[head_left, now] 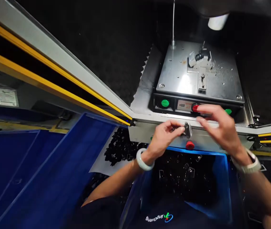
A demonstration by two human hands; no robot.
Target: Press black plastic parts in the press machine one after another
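Observation:
My left hand (162, 137) pinches a small dark part with a thin pale edge (188, 130) between thumb and fingers, just in front of the machine's front rail. To its right, my right hand (223, 130) has its thumb and fingers apart with nothing between them. Its index fingertip is at the red stop button (195, 107); whether it presses the button cannot be told. Behind both hands stands a metal fixture plate (175, 73), with a small clamp block (200, 58) holding a black piece on top.
Green buttons (165, 103) flank the stop button. Another red button (190, 145) is on the front rail. Below is a blue bin (228, 187) of dark parts. Yellow-edged guard bars (54, 81) slant along the left. Black pieces (118, 146) lie on a white sheet.

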